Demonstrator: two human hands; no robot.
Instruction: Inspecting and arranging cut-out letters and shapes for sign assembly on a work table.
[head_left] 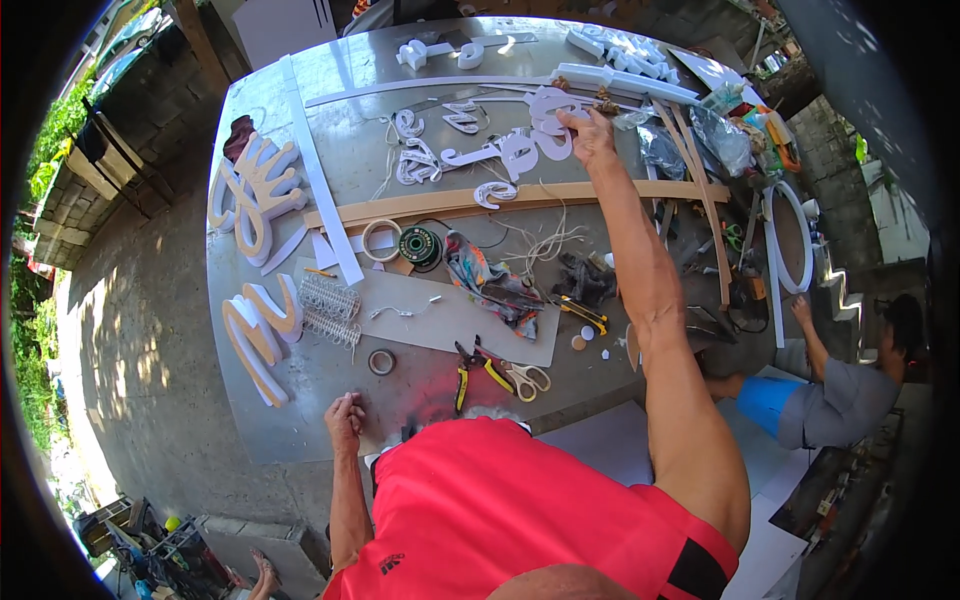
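My right arm reaches far across the metal table, and my right hand (590, 136) closes its fingers on the edge of a curvy white letter cut-out (549, 118). Beside it lie more white script letters: a long one (510, 156), a small one (461, 117) and a curl (494, 194) on the brown strips. At the near edge rests my left hand (345, 416), its fingers curled with nothing visible in them. Nearest to that hand is a roll of tape (381, 362). Pliers with yellow and black handles (482, 373) and scissors (527, 381) lie in front of me.
Long brown strips (420, 208) cross the table. Large white-and-tan letters (262, 335) stand at left. A green spool (420, 246), a colourful cloth (490, 280), a yellow cutter knife (583, 313) and plastic bags (720, 140) lie about. Another person (840, 395) crouches at right.
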